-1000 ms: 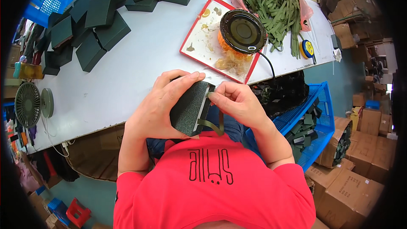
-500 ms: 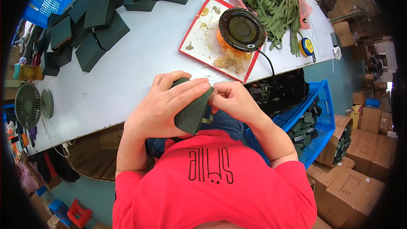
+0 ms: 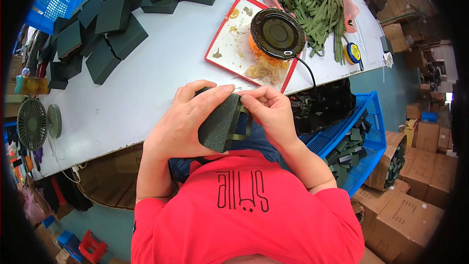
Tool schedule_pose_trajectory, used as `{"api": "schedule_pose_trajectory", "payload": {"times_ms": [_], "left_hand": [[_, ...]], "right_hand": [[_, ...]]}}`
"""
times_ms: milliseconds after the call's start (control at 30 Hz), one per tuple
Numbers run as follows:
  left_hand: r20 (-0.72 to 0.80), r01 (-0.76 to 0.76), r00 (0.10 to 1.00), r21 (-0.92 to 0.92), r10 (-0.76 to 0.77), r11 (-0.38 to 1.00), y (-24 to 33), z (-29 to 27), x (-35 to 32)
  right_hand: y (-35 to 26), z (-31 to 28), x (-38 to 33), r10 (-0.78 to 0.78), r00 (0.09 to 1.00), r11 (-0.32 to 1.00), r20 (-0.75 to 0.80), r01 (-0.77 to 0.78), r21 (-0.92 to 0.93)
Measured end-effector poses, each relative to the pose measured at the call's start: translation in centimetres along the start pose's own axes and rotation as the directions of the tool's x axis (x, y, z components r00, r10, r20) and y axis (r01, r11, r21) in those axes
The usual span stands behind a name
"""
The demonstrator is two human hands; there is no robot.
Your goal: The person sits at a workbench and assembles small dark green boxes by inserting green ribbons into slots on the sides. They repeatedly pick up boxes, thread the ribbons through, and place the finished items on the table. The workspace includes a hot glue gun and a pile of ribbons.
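A dark green textured box [image 3: 215,123] is gripped in my left hand [image 3: 178,120], just beyond the table's front edge and above my lap. The thumb lies along its near side and the fingers cross its far end. An olive-green ribbon [image 3: 248,126] forms a loop out from the box's right side. My right hand [image 3: 276,117] pinches at the far right corner of the box, thumb against index finger, where the ribbon meets it. The pinched ribbon end itself is mostly hidden by the fingertips.
Several dark green boxes [image 3: 113,14] are heaped at the far left of the white table [image 3: 161,63]. A black-topped orange pot [image 3: 277,34] stands on a red-edged board [image 3: 227,44]. Behind lies a pink bag [image 3: 351,7] of green ribbons [image 3: 312,10]. A blue crate [image 3: 373,132] holds small green pieces.
My right hand has shifted slightly and turned, its fingers now higher at the corner. The box has tilted, and more of the ribbon loop shows at its right side.
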State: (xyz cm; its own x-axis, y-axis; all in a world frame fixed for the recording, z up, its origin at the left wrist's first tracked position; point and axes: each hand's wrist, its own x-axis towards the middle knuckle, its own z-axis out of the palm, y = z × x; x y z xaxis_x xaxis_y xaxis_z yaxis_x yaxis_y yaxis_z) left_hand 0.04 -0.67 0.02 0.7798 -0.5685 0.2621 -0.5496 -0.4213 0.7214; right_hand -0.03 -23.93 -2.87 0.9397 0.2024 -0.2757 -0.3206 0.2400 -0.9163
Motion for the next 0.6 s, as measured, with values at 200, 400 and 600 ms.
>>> {"api": "schedule_pose_trajectory", "payload": {"times_ms": [200,400,600], "left_hand": [[-0.086,0.037,0.996,-0.019,-0.038,0.999,-0.5,-0.2,-0.7],[-0.202,0.197,0.965,0.117,-0.170,0.973,-0.8,-1.3,-1.4],[-0.436,0.529,0.822,0.341,-0.368,0.777,-3.4,-2.6,-3.7]], "right_hand": [[-2.0,-2.0,-0.3,-0.293,0.952,0.840,-0.089,0.301,0.451],[-8.7,-7.8,-1.9,-0.620,0.765,0.588,-0.173,0.599,0.543],[-6.3,-15.2,1.2,-0.573,0.610,0.817,-0.547,0.477,-0.324]]}}
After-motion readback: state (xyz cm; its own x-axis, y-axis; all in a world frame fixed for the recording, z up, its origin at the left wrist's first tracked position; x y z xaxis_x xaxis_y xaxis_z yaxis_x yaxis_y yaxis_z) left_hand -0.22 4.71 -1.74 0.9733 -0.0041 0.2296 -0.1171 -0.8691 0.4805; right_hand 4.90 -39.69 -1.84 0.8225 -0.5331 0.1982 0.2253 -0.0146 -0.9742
